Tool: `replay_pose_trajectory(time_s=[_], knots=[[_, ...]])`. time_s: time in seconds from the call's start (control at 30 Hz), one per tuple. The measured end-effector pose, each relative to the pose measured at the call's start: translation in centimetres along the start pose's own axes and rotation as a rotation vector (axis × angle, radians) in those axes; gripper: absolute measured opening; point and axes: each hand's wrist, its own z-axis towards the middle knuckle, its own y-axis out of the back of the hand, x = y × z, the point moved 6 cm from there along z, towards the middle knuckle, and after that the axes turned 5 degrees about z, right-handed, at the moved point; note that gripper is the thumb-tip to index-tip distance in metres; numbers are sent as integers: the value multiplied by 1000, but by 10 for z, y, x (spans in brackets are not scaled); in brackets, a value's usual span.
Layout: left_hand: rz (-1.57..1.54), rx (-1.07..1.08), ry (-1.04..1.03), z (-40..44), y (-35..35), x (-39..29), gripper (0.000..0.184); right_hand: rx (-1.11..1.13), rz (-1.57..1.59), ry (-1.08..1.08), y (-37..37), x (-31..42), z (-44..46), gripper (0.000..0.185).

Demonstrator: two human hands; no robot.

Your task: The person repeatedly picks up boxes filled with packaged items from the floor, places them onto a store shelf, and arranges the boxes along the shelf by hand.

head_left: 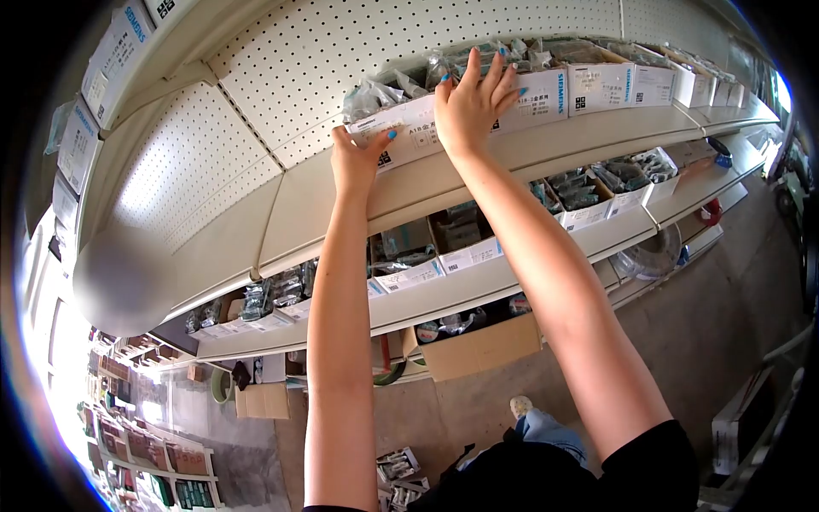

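Both arms reach up to a white box (pixel 409 136) on the upper shelf, filled with parts in clear plastic bags (pixel 375 96). My left hand (pixel 357 158) is at the box's left end, its thumb against the front and its other fingers round the side, gripping it. My right hand (pixel 471 107) lies over the front and top edge farther right, its fingers spread towards the bags. Beside it on the right stands another white box (pixel 546 96) with blue lettering. What the right palm touches is partly hidden.
More white boxes (pixel 600 85) line the upper shelf (pixel 631 128) to the right. Below, a lower shelf (pixel 512 277) holds open boxes of bagged parts. A cardboard box (pixel 482 348) sits beneath. A pegboard (pixel 299 60) backs the shelving. Other racks stand at the lower left.
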Motion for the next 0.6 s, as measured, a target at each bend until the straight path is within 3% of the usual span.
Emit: replay_pose_trajectory(time_s=[0.2,0.4,0.6], knots=[[189,20,96,-3,1,-3,80,1,28,-2,4,8,0,60],[196,35,62,-4,-2,-1,82,134,170,260,5,43,-9,60],[134,79,22,-3,-6,4,71,322,392,522,-2,68,-30,39]])
